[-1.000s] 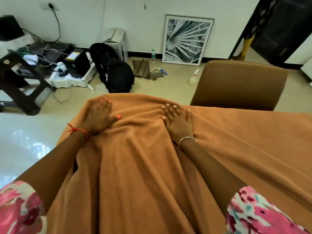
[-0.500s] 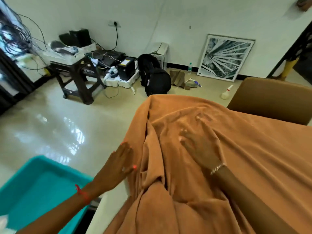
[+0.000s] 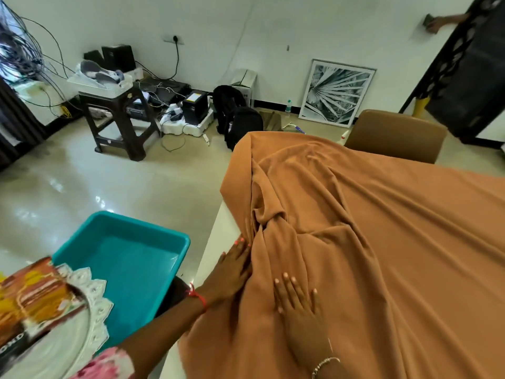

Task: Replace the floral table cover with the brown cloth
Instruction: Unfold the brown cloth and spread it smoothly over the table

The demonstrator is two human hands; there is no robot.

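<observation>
Brown cloth (image 3: 382, 242) is being spread over the bench (image 3: 218, 242). Most of the top is being covered by it, with a narrow pale strip being left bare along the left edge. The fabric is being bunched into long folds running from the far corner toward the person, with a tight cluster of creases near the left edge. At the far corner it is being draped over the side.

Left hand (image 3: 232, 272): being held flat, palm down, fingers straight and together, at the cloth's left edge and partly on the bare strip, fingertips touching a fold. Nothing is being gripped. A red thread (image 3: 198, 295) is being worn on that wrist.

Right hand (image 3: 297, 305): being laid palm down on the cloth just beside the left one, fingers straight and slightly spread, fabric being pressed. Nothing is being gripped. A thin bracelet (image 3: 325, 363) is being worn on that wrist.

A teal tub (image 3: 123, 255) is being kept left of the bench, below its top; its support cannot be told. A scalloped plate (image 3: 90, 310) with a printed packet (image 3: 32, 299) on it is being blurred at lower left. A brown chair (image 3: 393, 135) is being kept at the far side; touching the cloth or not, cannot be told. A framed leaf print (image 3: 337, 93) is being leaned on the far wall, near a black backpack (image 3: 237, 116) and a dark stool (image 3: 120, 119).
</observation>
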